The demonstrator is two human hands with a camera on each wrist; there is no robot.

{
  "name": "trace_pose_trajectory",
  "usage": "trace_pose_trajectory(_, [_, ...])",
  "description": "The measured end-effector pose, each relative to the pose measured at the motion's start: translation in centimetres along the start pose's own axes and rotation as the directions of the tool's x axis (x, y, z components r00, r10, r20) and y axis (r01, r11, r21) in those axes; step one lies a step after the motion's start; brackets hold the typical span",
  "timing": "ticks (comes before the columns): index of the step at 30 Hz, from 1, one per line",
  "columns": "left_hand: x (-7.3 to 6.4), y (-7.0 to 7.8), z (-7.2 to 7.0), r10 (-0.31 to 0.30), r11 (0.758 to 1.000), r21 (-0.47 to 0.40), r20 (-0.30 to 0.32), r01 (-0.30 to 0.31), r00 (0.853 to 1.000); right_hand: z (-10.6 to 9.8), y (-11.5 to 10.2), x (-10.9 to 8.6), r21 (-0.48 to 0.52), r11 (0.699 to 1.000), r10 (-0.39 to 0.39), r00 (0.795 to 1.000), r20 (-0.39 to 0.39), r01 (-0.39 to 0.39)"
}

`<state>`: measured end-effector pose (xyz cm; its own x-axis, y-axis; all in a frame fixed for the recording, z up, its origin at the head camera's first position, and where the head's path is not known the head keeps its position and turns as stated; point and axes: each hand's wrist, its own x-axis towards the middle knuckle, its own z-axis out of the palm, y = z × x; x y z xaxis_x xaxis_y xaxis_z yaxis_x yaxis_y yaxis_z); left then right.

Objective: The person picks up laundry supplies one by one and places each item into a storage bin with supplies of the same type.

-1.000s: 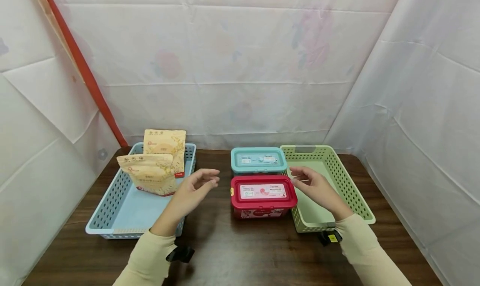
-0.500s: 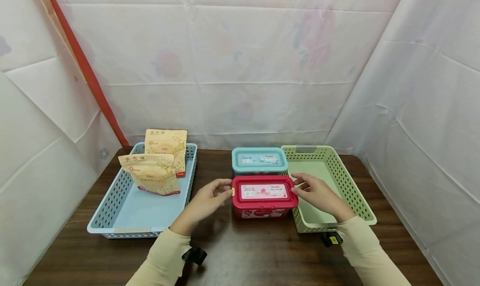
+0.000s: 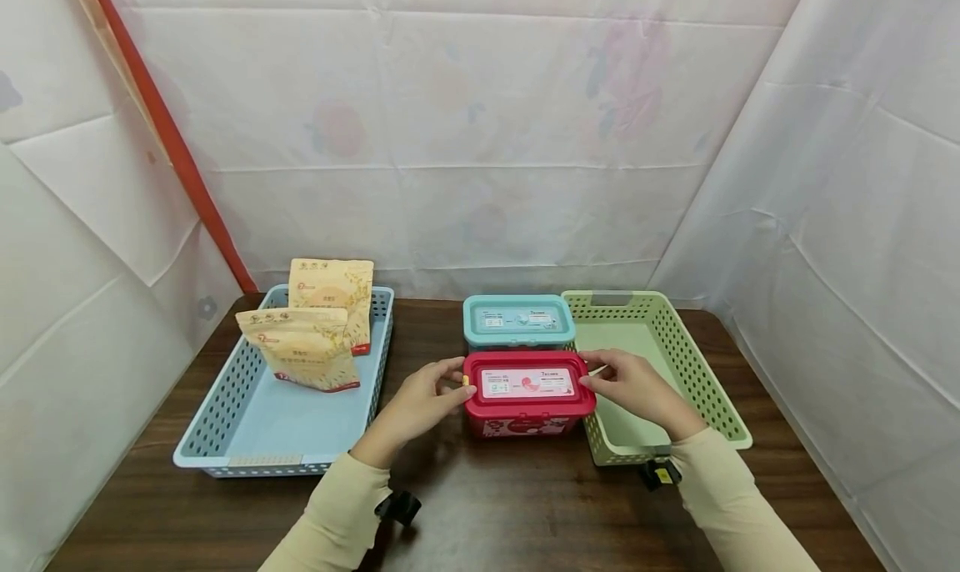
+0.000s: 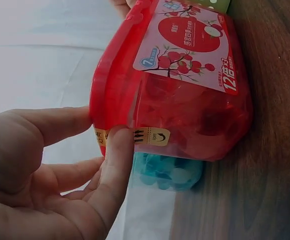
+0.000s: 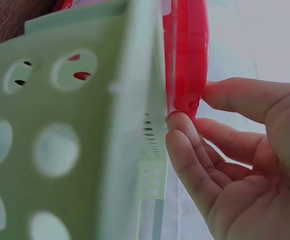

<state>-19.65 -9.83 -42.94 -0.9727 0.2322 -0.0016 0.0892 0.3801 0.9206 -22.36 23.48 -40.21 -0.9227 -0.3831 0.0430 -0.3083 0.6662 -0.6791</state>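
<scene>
A red lidded plastic box (image 3: 528,395) with a pink label stands on the table. My left hand (image 3: 417,407) pinches the left end of its lid; in the left wrist view the thumb is on the lid's edge and a fingertip (image 4: 121,137) lies against the side by a yellow sticker (image 4: 152,136). At the other end, my right hand (image 3: 633,388) pinches the lid rim, thumb on the upper edge and fingertips (image 5: 182,122) just under it. A teal lidded box (image 3: 519,320) stands directly behind the red one.
To the right, a green perforated basket (image 3: 630,405) stands against the boxes, below my right hand. On the left, a blue basket (image 3: 277,426) holds two upright beige pouches (image 3: 307,351). White cloth (image 3: 480,138) hangs behind and at both sides of the dark wooden table (image 3: 510,505).
My left hand has moved right, from beside the blue basket to the red box's left end. The right hand has closed onto the lid's right end. Both boxes stay in place.
</scene>
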Motion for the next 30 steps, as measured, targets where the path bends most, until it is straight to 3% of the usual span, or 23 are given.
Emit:
trace_pose_trajectory(14, [0.20,0.26,-0.23,0.002,0.997,0.072,0.011,-0.003,1.000,-0.21,-0.20,0.52,-0.014,1.000,0.001,0.999,0.037,-0.001])
trace_pose_trajectory(22, [0.05,0.64,-0.38,0.045,0.992,0.118,0.024,-0.048,0.999,-0.22,-0.09,0.66,-0.041,0.999,-0.012,0.999,0.045,0.014])
trace_pose_trajectory(30, [0.04,0.67,-0.48,0.044,0.989,0.136,0.035,-0.049,0.998,-0.36,0.01,0.78,-0.027,1.000,-0.004,0.997,0.077,0.006])
